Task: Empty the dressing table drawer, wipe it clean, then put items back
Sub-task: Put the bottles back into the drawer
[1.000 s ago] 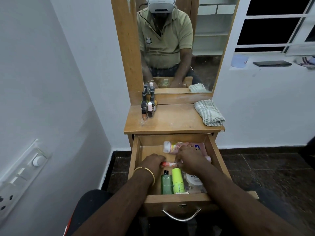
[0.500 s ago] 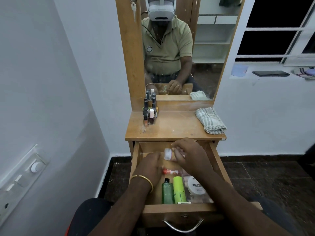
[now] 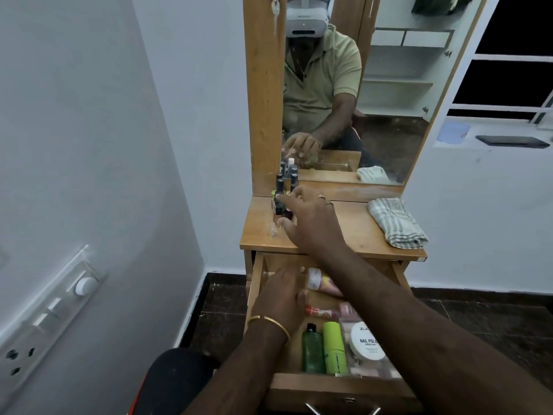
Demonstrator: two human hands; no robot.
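Observation:
The wooden drawer (image 3: 344,387) of the dressing table stands pulled out. In it lie a dark green bottle (image 3: 312,351), a lime green tube (image 3: 335,348), a white nail polish wipes jar (image 3: 366,342), a small red tube (image 3: 320,311) and a pink tube with a white cap (image 3: 321,281). My left hand (image 3: 281,298) lies palm down in the drawer's back left, beside the pink tube. My right hand (image 3: 311,223) reaches over the tabletop (image 3: 353,229) to a cluster of nail polish bottles (image 3: 279,190). Its fingers are spread at the bottles and hide whether it holds one.
A folded striped cloth (image 3: 396,223) lies on the right of the tabletop. The mirror (image 3: 359,100) rises behind it. A white wall with a switch board (image 3: 51,313) is close on the left. Dark floor tiles surround the table.
My right hand left the drawer and moved up and left across the tabletop to the nail polish bottles. My left hand slid toward the back of the drawer. The view tilted upward.

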